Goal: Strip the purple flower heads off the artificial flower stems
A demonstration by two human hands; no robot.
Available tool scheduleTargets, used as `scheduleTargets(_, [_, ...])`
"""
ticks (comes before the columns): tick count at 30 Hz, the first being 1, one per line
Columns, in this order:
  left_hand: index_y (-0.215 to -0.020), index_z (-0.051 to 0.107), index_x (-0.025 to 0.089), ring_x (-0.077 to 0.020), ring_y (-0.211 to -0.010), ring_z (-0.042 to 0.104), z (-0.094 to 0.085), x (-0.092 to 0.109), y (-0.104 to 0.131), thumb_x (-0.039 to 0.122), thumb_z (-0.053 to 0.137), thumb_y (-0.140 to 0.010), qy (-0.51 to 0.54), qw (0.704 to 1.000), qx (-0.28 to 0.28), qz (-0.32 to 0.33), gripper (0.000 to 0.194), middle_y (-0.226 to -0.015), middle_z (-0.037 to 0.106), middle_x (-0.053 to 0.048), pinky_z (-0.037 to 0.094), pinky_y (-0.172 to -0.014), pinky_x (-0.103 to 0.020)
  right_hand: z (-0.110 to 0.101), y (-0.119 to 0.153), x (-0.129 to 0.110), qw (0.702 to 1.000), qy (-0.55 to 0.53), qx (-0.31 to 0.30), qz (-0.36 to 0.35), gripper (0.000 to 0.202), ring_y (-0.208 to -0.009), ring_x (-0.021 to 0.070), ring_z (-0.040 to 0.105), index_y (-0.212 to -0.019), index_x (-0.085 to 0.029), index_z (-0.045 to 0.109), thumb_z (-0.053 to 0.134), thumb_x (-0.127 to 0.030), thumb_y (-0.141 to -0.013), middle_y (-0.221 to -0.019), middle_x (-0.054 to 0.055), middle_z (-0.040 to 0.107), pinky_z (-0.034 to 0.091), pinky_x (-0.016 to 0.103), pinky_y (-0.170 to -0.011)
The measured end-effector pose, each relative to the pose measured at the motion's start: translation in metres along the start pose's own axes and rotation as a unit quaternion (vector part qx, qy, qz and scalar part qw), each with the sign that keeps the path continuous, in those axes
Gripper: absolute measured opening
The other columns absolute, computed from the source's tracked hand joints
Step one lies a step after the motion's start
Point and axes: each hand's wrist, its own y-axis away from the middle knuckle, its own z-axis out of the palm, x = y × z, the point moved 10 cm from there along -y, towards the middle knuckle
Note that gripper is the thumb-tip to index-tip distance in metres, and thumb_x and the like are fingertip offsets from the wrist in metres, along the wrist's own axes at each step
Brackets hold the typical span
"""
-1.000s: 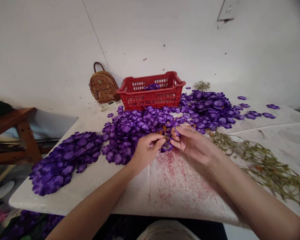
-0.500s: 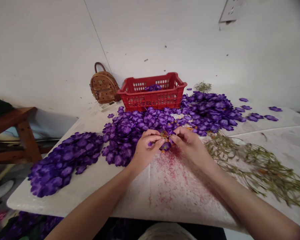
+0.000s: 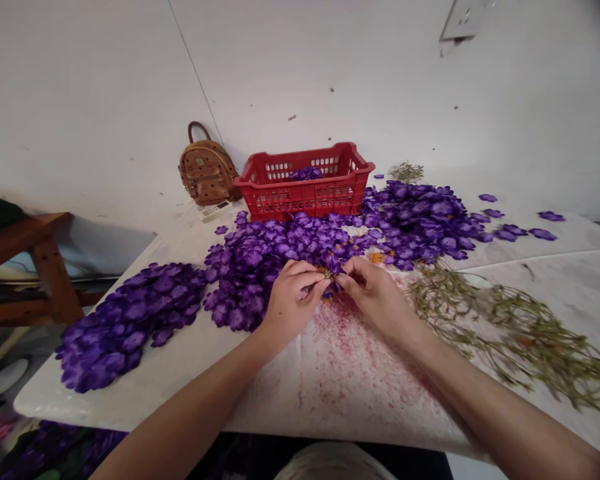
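Both hands meet over the middle of the table, close to the near edge of the purple flower pile. My left hand (image 3: 294,295) is closed in a pinch, thumb against fingers, on a green-yellow flower stem (image 3: 325,272). Opposite it, my right hand (image 3: 373,288) pinches a purple fabric flower (image 3: 334,264) at the stem's tip. The fingers partly hide where flower and stem touch. Loose purple flower pieces (image 3: 250,257) spread just beyond my left hand. Small orange-yellow flower centres (image 3: 379,257) lie past my right fingertips.
A red plastic basket (image 3: 305,199) holding some purple flowers stands at the back. Left of it are a brown backpack (image 3: 209,170) and a white calculator-like device (image 3: 216,211). Green stems (image 3: 535,333) sprawl at right. More purple flowers (image 3: 130,320) are heaped at left.
Both hands stay in nearly the same place. My fingertips have shifted slightly around the small flower and stem, and the view has moved a little.
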Motion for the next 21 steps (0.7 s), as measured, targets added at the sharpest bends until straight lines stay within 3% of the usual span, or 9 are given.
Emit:
scheduleTargets(13, [-0.081,0.074,0.02,-0.0183,-0.078,0.06,0.003,0.009,0.005,0.022,0.063,-0.096,-0.031,0.999,0.002,0.033,0.019,-0.081,0.071,-0.004,0.05,-0.072,-0.034,0.012,0.0,0.011,0.998,-0.058,-0.01,0.008,0.022,-0.061,0.0166,0.042,-0.07,-0.024,0.045,0.057,-0.033,-0.086,-0.064,-0.003,0.046,0.031,0.031,-0.059])
scheduleTargets(18, [-0.085,0.076,0.022,-0.0184,-0.081,0.067,0.002,-0.011,0.004,0.026,0.068,-0.093,0.037,0.997,0.02,-0.06,0.012,-0.085,0.075,-0.004,0.055,-0.075,-0.033,0.006,-0.003,0.015,0.997,-0.068,0.006,0.02,0.025,-0.063,0.0167,0.043,-0.071,-0.024,0.048,0.06,-0.039,-0.087,-0.065,-0.003,0.046,0.033,0.031,-0.06])
scheduleTargets(21, [-0.092,0.078,0.023,-0.0194,-0.091,0.071,-0.003,-0.023,0.004,0.026,0.07,-0.092,0.092,0.99,0.045,-0.1,0.009,-0.096,0.076,-0.005,0.058,-0.085,-0.036,0.005,-0.004,0.021,0.995,-0.096,0.02,0.03,0.029,-0.061,0.0153,0.038,-0.07,-0.024,0.047,0.063,-0.042,-0.086,-0.063,-0.004,0.042,0.031,0.03,-0.059])
